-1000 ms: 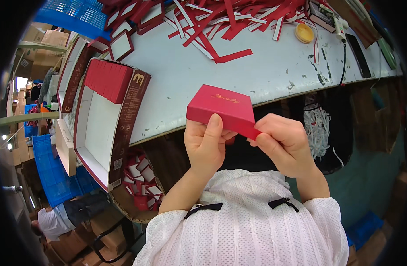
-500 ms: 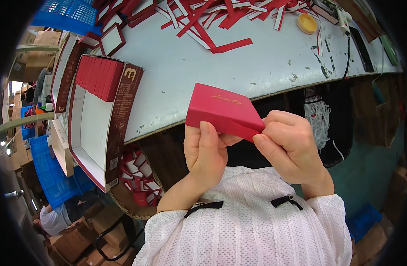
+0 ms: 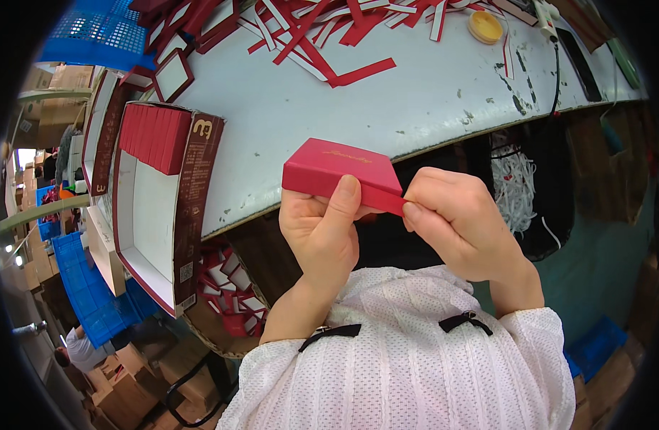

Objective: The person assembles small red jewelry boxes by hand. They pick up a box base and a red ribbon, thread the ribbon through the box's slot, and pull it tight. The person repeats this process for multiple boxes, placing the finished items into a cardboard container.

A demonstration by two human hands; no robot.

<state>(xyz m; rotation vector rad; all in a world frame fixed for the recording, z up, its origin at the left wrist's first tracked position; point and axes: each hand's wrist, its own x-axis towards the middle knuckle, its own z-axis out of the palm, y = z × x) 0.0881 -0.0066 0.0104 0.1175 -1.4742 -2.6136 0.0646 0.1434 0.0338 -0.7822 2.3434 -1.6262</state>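
A small flat red gift box (image 3: 344, 161) with gold lettering on its lid is held up in front of me. My left hand (image 3: 322, 233) grips it from below, the thumb pressed on the near side wall and the fingers underneath. Along that wall runs a red strip (image 3: 382, 200), extending past the box's right corner. The end of the strip is pinched between the thumb and fingers of my right hand (image 3: 462, 218). The far underside of the box is hidden.
A brown-sided carton (image 3: 144, 236) with a row of red boxes (image 3: 154, 140) stands at left. Loose red-and-white strips (image 3: 365, 72) lie across the far white table (image 3: 301, 107), near a yellow round container (image 3: 485, 27). A bin of red pieces (image 3: 236, 287) sits below.
The box has moved slightly left and turned so its near wall lies more level. My right hand has shifted a little left, still pinching at the corner.
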